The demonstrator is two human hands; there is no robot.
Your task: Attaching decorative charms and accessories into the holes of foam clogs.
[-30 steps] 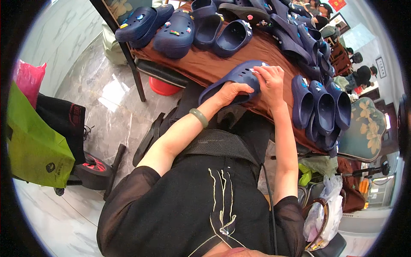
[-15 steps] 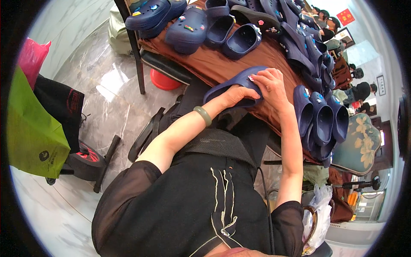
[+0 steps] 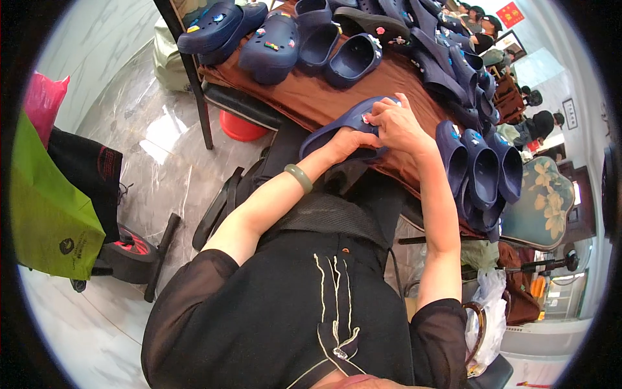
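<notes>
Left hand (image 3: 348, 142) grips rounded navy-blue foam clog (image 3: 348, 119); just beyond, right hand (image 3: 400, 128) pinches small pinkish charm (image 3: 366, 118), apparently fitting it, needing firm pressure

Prob. an informal workshop in a furnished rm; cdn't tell if home or dining hall. Work side: many navy foam clogs (image 3: 269, 58), lots w/ colourful charms (image 3: 272, 45), stood in rows & heaps on 1 brown-cloth-covered table (image 3: 398, 81). Several ppl in dark caps (image 3: 489, 29) were in the bkgd, far R. Furnished side: chair w/ floral back (image 3: 547, 204), polished grey marble-look floor (image 3: 155, 129), framed sign (image 3: 570, 115) & red paper square (image 3: 510, 14) up at the back. Everyday clutter too: red plastic bucket (image 3: 241, 128) low by the table, green bag (image 3: 52, 201) & pink bag (image 3: 46, 104) at L, white plastic bag (image 3: 490, 311) at lower R.
</notes>
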